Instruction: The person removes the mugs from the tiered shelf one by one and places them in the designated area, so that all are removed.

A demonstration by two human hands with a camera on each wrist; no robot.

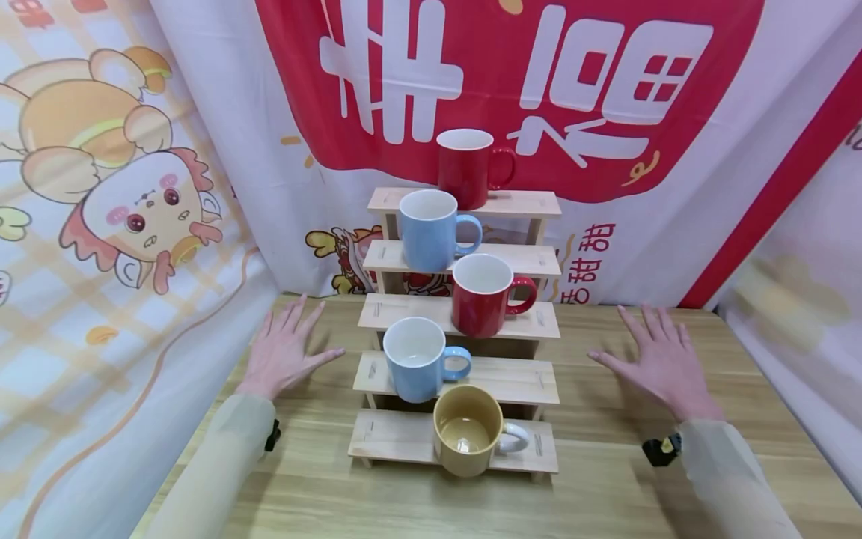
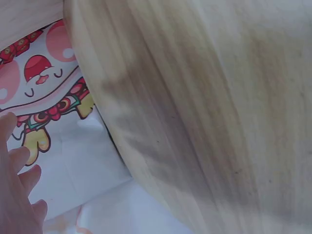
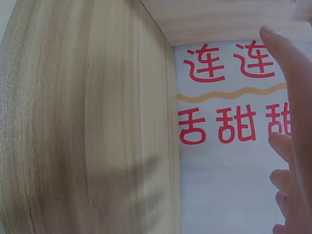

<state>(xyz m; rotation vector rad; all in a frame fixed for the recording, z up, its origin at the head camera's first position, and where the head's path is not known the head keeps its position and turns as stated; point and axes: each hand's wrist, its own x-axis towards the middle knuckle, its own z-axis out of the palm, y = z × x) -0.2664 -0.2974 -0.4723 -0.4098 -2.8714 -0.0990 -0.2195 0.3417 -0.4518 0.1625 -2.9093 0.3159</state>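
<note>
My left hand (image 1: 286, 352) is spread with straight fingers over the table, left of a stepped wooden rack (image 1: 397, 438). On the other side, my right hand (image 1: 663, 363) is likewise spread and holds nothing. Each rack step carries one mug, all upright with handles to the right. From top to bottom stand a red mug (image 1: 465, 176), a light blue mug (image 1: 429, 236), another red mug (image 1: 477, 303), another light blue mug (image 1: 412, 367) and a tan mug (image 1: 465, 438) with a white handle. In the wrist views, only fingers of the left hand (image 2: 19, 190) and right hand (image 3: 297, 136) show.
The wood-grain table (image 1: 303, 486) extends around the rack. Behind it hangs a white cloth with a large red print (image 1: 491, 97). A cartoon-printed cloth (image 1: 128, 337) borders the left side, and another pale cloth (image 1: 795, 299) borders the right.
</note>
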